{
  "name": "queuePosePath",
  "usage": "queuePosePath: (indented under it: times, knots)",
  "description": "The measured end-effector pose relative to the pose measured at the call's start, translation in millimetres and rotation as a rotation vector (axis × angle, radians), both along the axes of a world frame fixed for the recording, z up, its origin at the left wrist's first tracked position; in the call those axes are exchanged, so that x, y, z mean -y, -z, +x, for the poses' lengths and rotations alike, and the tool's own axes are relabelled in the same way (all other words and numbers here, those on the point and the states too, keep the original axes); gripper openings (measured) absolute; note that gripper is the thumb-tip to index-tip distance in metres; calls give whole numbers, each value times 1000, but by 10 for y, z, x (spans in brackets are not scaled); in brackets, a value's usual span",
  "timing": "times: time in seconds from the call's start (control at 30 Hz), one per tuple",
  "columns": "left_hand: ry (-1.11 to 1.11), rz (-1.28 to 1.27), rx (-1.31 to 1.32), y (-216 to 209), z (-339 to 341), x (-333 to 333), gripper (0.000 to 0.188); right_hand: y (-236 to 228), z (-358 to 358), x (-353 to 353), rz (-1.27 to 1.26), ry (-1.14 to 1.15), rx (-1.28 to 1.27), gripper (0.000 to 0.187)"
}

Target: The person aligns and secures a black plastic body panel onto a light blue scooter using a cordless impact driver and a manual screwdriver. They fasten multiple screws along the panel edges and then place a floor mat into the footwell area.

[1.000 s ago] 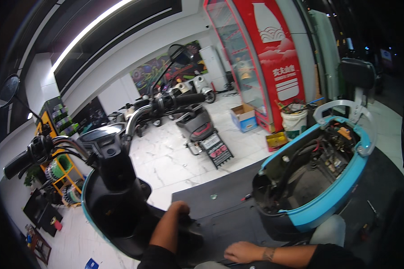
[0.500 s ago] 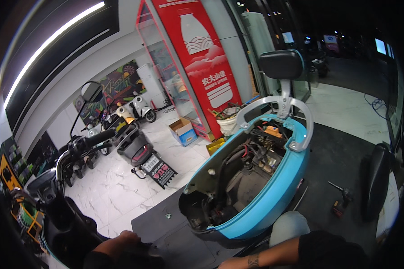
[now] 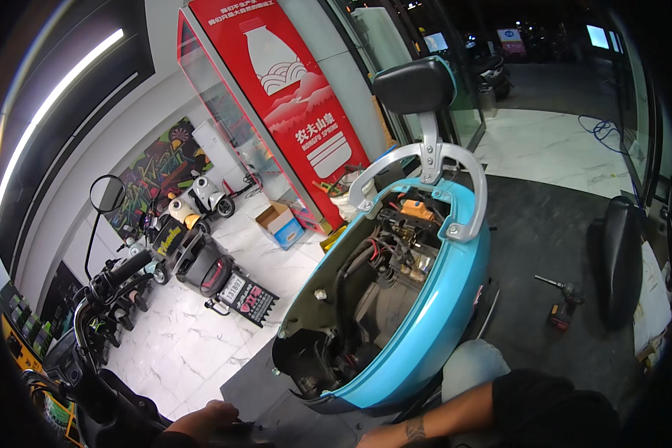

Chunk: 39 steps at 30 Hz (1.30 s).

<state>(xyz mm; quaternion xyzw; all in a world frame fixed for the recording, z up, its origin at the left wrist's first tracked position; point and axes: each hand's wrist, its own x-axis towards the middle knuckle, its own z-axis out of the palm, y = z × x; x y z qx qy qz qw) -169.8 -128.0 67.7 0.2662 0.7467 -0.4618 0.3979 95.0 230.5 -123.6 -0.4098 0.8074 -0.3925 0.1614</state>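
A light-blue scooter body (image 3: pixel 444 299) stands in front of me with its seat off, so the wiring and dark parts inside show. An orange part (image 3: pixel 417 209) sits near the rear of that bay. Low in the picture, my left hand (image 3: pixel 218 415) is down beside the scooter's black front section (image 3: pixel 119 407), its fingers hidden from view. My right hand (image 3: pixel 381 437) lies at the bottom edge, just below the front end of the blue body, and is mostly cut off. What either hand touches cannot be made out.
A power drill (image 3: pixel 562 317) lies on the dark mat to the right, near a black scooter seat (image 3: pixel 621 261). A silver grab rail (image 3: pixel 476 198) with a black backrest (image 3: pixel 414 86) rises at the rear. Another scooter (image 3: pixel 213 265), an open box (image 3: pixel 278 225) and a red cabinet (image 3: pixel 291 97) stand beyond.
The whole view has shifted, so the scooter and room sit further left in the picture. Both hands stay low, in nearly the same places.
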Motion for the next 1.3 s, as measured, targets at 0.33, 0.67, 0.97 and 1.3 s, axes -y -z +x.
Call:
queuePosePath:
  times: [0.33,0.67,0.97,1.3]
  knots:
    - [-746,1189,-354,-9,669,829,23,-82,13,43,-7,-45,16,32]
    - [-160,138,-377,853,-93,734,23,-163,-11,-26,45,-83,27,34]
    - [-1040,-4,-39,598,-486,549,34,-486,-99,-169,71,-9,53,32]
    - [-28,23,-256,520,260,258,25,-442,-91,-153,54,-57,71,30]
